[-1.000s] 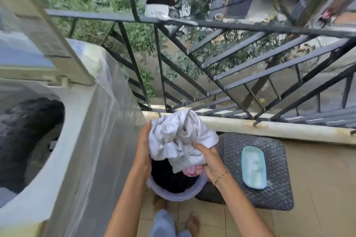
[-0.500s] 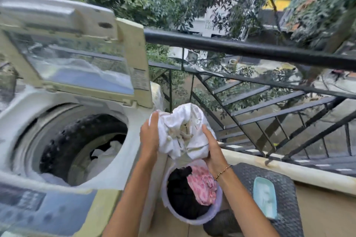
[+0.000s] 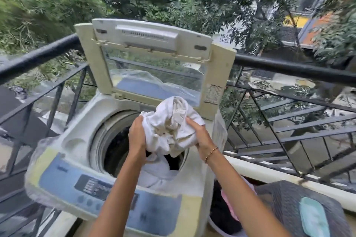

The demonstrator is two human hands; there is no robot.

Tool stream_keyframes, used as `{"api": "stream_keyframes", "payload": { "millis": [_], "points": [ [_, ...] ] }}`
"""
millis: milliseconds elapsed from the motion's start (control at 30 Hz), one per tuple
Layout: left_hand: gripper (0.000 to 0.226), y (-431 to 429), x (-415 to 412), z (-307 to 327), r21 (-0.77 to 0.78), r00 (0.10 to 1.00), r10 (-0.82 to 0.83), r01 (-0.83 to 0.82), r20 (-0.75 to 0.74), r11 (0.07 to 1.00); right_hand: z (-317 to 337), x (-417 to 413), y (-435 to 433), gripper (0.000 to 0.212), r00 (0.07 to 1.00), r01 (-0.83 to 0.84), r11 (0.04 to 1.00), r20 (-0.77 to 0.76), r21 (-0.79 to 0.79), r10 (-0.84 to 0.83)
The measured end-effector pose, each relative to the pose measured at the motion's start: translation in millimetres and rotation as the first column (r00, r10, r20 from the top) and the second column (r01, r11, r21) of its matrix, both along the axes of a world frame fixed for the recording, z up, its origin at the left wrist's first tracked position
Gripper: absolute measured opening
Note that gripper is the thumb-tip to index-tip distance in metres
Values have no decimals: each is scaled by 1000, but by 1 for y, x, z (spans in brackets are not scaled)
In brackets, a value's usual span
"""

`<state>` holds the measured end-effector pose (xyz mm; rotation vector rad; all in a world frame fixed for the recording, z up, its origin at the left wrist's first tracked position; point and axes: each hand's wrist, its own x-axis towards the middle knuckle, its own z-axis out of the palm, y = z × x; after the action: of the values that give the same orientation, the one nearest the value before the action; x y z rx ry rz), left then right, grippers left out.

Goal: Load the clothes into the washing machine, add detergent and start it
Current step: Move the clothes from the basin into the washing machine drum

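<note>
White bundle (image 3: 173, 129) lifted from basket (image 3: 227, 215), now over open drum (image 3: 115, 140) of washing machine (image 3: 63, 177). My left hand (image 3: 137, 136) and right hand (image 3: 198, 136) both clamped on it. Lid (image 3: 152, 57) up. Drop next, I judge; dark and pink clothes left in basket.

both arms extended, left hand (image 3: 137, 136), right hand (image 3: 201, 136) clenched
</note>
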<state>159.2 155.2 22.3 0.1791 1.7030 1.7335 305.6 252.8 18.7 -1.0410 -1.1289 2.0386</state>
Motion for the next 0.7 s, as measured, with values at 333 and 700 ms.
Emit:
{"api": "stream_keyframes", "payload": {
  "millis": [333, 700],
  "points": [
    [35, 5, -81, -38, -154, 993, -95, 83, -73, 985, -34, -71, -13, 31, 967, 52, 991, 241, 126, -81],
    [39, 17, -61, -94, -521, 875, -478, 372, -80, 768, -60, -56, -16, 43, 428, -607, 791, 870, 75, 245]
  ]
}}
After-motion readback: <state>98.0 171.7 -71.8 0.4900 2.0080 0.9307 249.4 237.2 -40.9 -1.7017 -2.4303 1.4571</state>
